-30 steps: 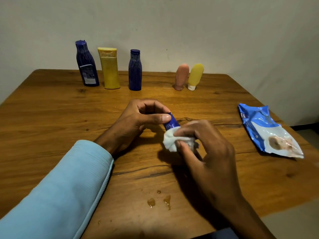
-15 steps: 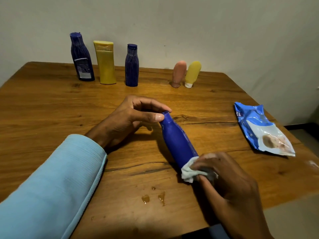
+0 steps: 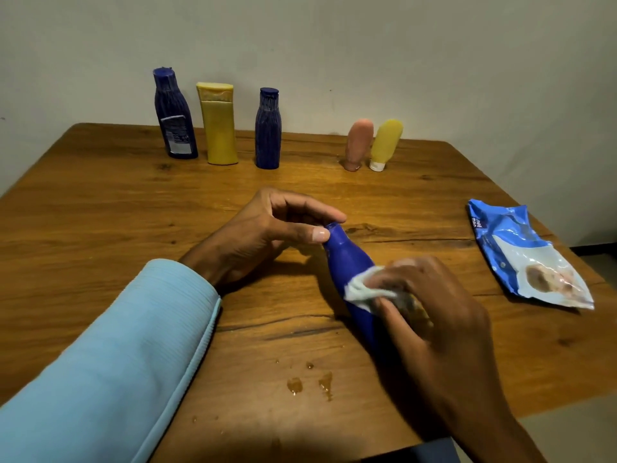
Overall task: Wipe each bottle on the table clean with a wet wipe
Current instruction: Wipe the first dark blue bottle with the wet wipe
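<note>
A person wipes a blue bottle [image 3: 347, 262] lying slanted on the tabletop [image 3: 100, 202]. The left hand [image 3: 267, 228] pinches its cap; the right hand [image 3: 430, 295] grips a wet wipe [image 3: 362, 290] around its middle. Next, probably, the unwiped lower half.

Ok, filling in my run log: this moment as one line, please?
stage: wiping | left hand: pinches bottle cap | right hand: presses wipe on bottle | bottle: lying on table

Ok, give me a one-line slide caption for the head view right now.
Left hand pinches the neck of the blue bottle while the right hand rubs a wet wipe along it.
</note>
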`<action>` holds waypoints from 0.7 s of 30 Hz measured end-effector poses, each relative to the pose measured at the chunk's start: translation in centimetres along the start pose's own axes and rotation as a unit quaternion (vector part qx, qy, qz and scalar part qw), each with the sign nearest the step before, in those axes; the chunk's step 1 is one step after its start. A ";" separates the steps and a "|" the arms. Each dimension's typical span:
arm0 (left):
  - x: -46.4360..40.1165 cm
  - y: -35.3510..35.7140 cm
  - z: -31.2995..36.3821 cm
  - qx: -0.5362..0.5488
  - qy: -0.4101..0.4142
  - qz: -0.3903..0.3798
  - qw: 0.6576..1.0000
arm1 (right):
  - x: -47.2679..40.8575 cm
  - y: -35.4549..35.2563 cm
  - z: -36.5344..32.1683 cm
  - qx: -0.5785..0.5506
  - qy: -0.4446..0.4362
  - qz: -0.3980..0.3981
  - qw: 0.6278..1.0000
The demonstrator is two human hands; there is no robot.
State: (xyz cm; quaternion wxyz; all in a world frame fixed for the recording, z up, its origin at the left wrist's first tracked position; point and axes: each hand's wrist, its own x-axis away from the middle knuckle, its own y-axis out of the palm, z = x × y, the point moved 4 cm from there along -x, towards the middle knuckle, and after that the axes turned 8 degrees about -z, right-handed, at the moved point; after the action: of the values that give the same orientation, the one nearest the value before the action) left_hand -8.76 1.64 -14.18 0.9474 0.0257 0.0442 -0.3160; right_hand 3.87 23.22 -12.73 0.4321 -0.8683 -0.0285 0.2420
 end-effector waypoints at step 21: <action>0.4 0.8 0.6 0.042 -0.007 -0.050 0.998 | -1.7 -1.4 -0.4 -0.103 0.028 -0.013 0.994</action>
State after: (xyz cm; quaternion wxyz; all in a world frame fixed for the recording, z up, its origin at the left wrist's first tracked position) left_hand -7.94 1.97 -13.62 0.9288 0.0615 0.0254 -0.3646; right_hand 2.76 23.34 -10.82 0.3438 -0.9142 -0.0523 0.2082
